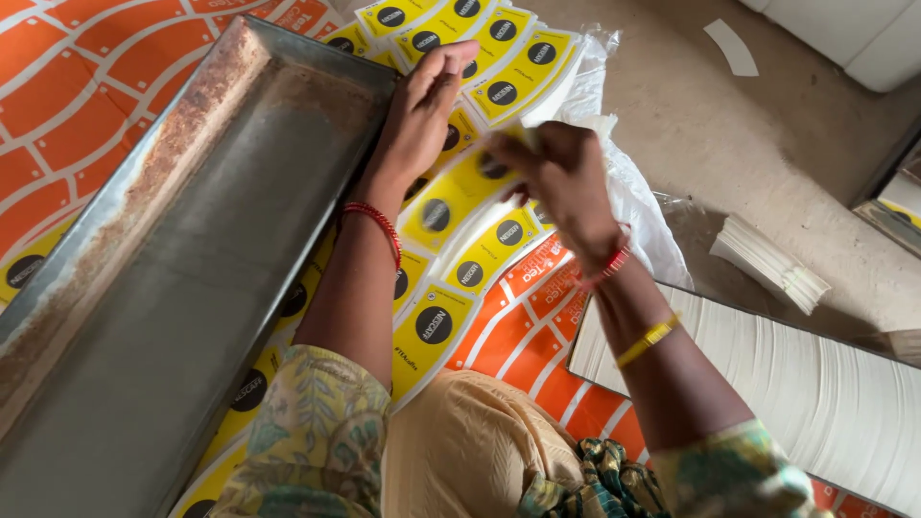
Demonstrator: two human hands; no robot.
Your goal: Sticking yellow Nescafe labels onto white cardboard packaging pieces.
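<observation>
2 hands — left hand (419, 107) flat, fingers extended; right hand (561, 177) pinching a yellow label (451, 197).

The floor (767, 125) is bare, dusty grey-brown concrete, mottled and rough, filling the upper right of the view. A curved scrap of white paper (732, 46) lies on it near the top edge. In the top right corner sits a pale, smooth, rounded white object (863, 34), only partly in view. A small stack of white paper pieces (767, 264) rests on the floor to the right, and below it a large fanned row of white sheets (815, 384) stretches toward the lower right. At the far right edge a dark-framed object (897, 192) shows in part. The light is soft, even daylight with faint shadows.
</observation>
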